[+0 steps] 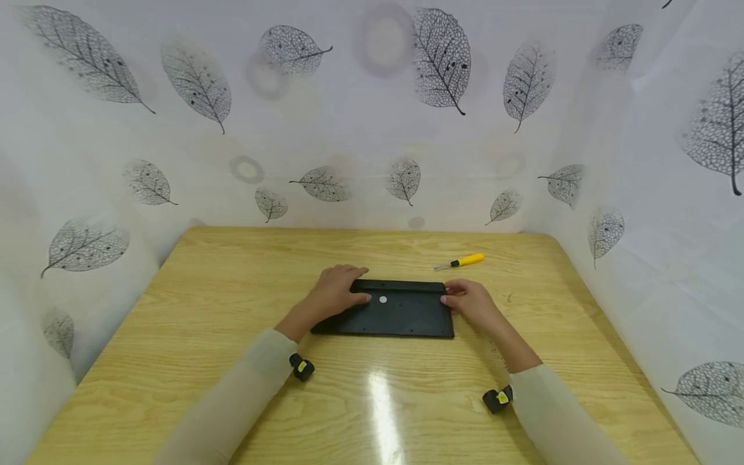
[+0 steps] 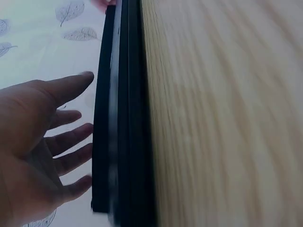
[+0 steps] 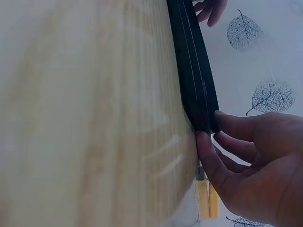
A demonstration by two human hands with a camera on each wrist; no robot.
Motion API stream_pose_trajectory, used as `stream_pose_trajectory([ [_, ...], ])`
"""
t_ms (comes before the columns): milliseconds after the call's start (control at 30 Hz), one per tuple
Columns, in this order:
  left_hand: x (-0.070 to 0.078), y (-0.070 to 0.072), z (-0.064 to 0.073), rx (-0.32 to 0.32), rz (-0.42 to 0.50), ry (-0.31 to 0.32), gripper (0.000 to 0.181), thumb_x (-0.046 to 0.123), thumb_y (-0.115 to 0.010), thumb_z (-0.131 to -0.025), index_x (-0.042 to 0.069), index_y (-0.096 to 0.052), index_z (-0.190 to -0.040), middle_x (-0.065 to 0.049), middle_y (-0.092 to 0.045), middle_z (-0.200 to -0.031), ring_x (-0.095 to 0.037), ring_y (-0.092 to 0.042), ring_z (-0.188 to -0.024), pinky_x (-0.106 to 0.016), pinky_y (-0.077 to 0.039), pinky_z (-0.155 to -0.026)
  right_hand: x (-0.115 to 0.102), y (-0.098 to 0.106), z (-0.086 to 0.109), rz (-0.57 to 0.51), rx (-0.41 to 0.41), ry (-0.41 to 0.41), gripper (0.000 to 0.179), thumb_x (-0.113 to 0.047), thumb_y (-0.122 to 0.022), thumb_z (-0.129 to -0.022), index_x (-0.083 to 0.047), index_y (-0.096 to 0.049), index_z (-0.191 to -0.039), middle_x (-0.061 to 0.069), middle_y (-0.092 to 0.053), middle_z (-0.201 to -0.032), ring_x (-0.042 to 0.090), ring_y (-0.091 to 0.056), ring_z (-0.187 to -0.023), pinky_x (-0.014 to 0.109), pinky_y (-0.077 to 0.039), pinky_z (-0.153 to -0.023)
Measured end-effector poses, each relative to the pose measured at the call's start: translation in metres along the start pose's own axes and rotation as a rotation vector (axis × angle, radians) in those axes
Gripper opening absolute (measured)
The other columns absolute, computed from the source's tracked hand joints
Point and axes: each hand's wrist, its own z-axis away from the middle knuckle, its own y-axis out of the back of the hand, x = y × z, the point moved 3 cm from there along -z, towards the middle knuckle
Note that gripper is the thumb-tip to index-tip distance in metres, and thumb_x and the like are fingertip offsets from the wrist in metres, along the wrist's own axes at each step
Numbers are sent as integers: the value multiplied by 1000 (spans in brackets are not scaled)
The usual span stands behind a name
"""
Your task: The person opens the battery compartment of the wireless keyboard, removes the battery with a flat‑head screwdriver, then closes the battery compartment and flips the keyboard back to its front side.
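Observation:
A thin black keyboard (image 1: 407, 316), seemingly face down, lies on the table with a raised ridge along its far side and a small white round sticker (image 1: 383, 299). My left hand (image 1: 334, 292) is over its left end, with the thumb towards the back panel. In the left wrist view the fingers of that hand (image 2: 42, 137) are spread and nearly straight beside the edge; contact there is hard to judge. At the far right corner my right hand (image 1: 471, 300) pinches the keyboard's edge between thumb and fingers, which the right wrist view shows closely (image 3: 255, 156).
Behind the keyboard, to the right, lies a screwdriver (image 1: 467, 259) with a yellow handle, its tip pointing left. The wooden table (image 1: 232, 400) meets a white leaf-patterned cloth (image 1: 360, 142) at its back and sides.

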Motion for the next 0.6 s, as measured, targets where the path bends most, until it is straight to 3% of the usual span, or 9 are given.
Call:
stream_pose_trajectory([
  [200,23,-10,-23,10,67,-62,47,36,-66,-99,19,-59,-142,-3,-62,-138,-27,-59,-125,-50,-46,-103,-2,3,-9,-4,-33,-3,47,-14,-64,-99,3,-52,-142,26,-57,-134,31,-67,-105,35,-59,-80],
  [333,34,-17,-37,-9,166,-94,41,31,-66,-100,17,-62,-138,-3,-64,-134,-22,-64,-115,-43,-53,-94,-2,5,-11,-20,-51,26,47,-13,-64,-100,2,-52,-143,25,-56,-137,29,-66,-106,35,-58,-80],
  [467,43,-26,-51,-58,262,-89,40,29,-65,-100,16,-63,-137,-4,-64,-132,-17,-68,-96,-35,-55,-83,-1,5,-13,-53,-66,38,46,-12,-63,-100,-1,-52,-144,24,-54,-141,24,-64,-90,34,-55,-74],
  [600,51,-32,-62,-83,301,-78,37,29,-66,-100,17,-65,-134,-4,-65,-129,-15,-68,-90,-32,-55,-78,-1,3,-18,-77,-74,52,44,-13,-64,-100,-1,-55,-141,25,-59,-132,21,-55,-70,33,-49,-64],
])
